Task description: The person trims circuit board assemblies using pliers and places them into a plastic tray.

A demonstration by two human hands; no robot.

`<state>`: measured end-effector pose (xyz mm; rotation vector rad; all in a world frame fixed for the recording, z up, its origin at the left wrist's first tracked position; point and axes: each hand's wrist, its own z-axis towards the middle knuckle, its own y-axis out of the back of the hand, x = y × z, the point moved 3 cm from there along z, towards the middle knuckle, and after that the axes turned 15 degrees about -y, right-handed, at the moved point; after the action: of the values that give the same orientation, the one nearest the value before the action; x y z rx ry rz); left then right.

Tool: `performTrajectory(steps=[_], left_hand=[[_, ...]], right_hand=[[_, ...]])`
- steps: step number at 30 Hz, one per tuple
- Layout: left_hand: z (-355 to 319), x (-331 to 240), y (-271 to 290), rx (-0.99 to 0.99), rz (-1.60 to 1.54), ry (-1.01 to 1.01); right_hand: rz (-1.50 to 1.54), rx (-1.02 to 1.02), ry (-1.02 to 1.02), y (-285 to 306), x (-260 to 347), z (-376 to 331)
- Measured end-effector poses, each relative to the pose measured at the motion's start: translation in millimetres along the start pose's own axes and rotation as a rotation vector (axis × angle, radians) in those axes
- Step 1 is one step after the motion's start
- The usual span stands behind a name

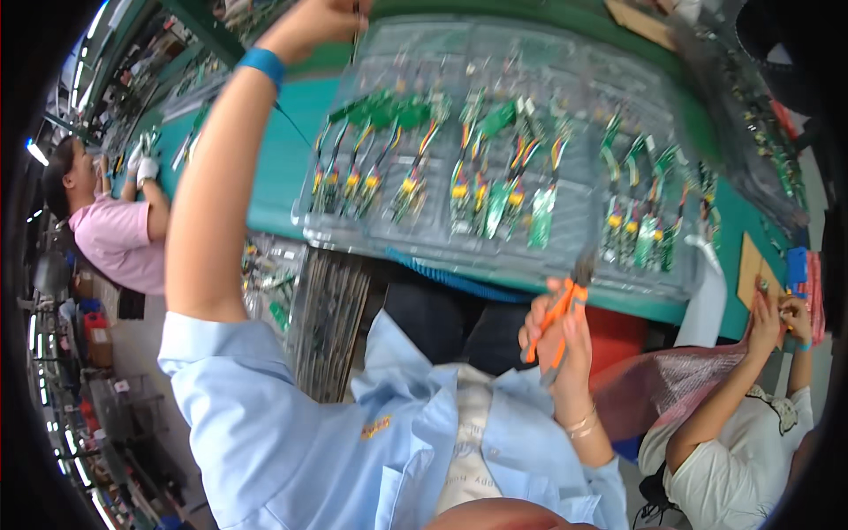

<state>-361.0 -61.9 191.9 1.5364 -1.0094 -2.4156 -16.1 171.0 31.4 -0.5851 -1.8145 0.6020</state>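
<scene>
My left arm reaches up to the picture's top edge, where my left hand [314, 25] is partly cut off. Its visible fingers look curled together; what they hold, if anything, I cannot make out. Close to my body, my right hand [576, 349] grips orange-handled pliers [557, 311], their dark jaws pointing up toward the tray's near edge. A clear plastic tray [353, 231] lies in front of me, partitioned into sections. Small green circuit boards [499, 119] with coloured wires and yellow connectors [410, 185] lie across it in several groups.
The tray rests on a green-topped bench [274, 199]. Dark stacked trays [329, 327] stand below at the left. To the right, a co-worker in white [733, 450] handles something beside a brown board [755, 269]. Another person in pink [119, 234] works at far left.
</scene>
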Motion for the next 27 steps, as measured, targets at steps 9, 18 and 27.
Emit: performTrajectory(steps=[9,18,27], left_hand=[[16,111,-32,-0.092,0.662,0.066],[10,117,-40,-0.048,0.861,0.172],[-35,96,1,0.048,0.420,-0.068]], right_hand=[[-0.123,-0.429,0.344,61,72,-108],[-0.534,-0.937,0.694,70,181,-121],[-1.359,-1.209,0.345,225,232,-15]])
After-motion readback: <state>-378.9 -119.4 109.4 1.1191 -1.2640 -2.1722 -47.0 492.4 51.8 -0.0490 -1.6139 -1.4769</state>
